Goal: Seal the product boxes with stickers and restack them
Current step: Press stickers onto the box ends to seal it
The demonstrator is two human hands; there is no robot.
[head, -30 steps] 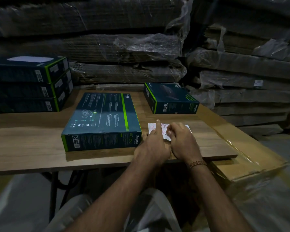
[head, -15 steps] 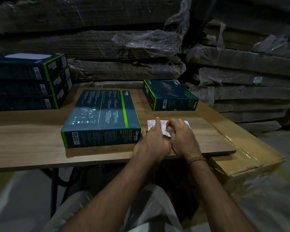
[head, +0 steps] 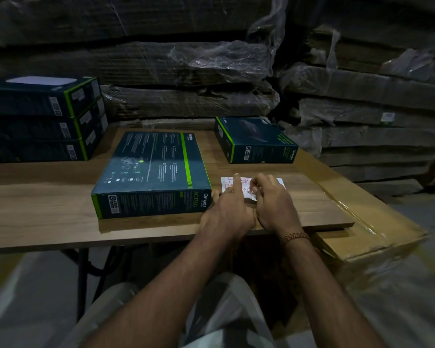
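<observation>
A white sticker sheet (head: 227, 183) with red marks lies on the wooden table (head: 48, 197), right of a large dark-teal product box (head: 152, 172) lying flat. My left hand (head: 227, 209) rests on the sheet, index finger straight and pressing it down. My right hand (head: 271, 199) is beside it, fingers curled, pinching at a sticker on the sheet. A stack of three boxes (head: 43, 121) stands at the far left. One smaller box (head: 255, 140) sits at the back right.
Shrink-wrapped piles of flat cardboard (head: 186, 71) fill the background. A taped brown carton (head: 362, 222) juts out under the table's right end. My lap shows below the table's front edge.
Both hands stay on the sticker sheet; the right fingers have worked slightly at a sticker. The view has shifted a little.
</observation>
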